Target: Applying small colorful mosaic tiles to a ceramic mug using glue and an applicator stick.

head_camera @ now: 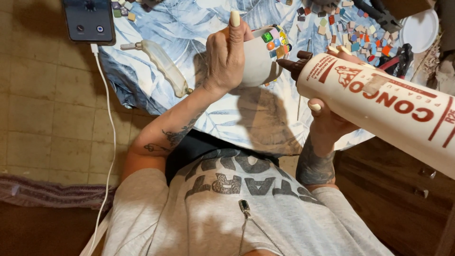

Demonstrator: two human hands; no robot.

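Gluing is the step, I judge: my left hand grips the mug, its tiled patch turned away from my palm. My right hand is closed around the bottle, nozzle just beside the tiles; next I'd need a gentle squeeze.

White pot with multicoloured tiles; white, red-printed glue bottle; seemingly blue leaf-patterned cloth.

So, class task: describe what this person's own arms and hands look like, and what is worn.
Left hand and right hand have long nails painted pale cream. Both forearms bear dark tattoos, denser on the right. The sleeves are short and light grey.
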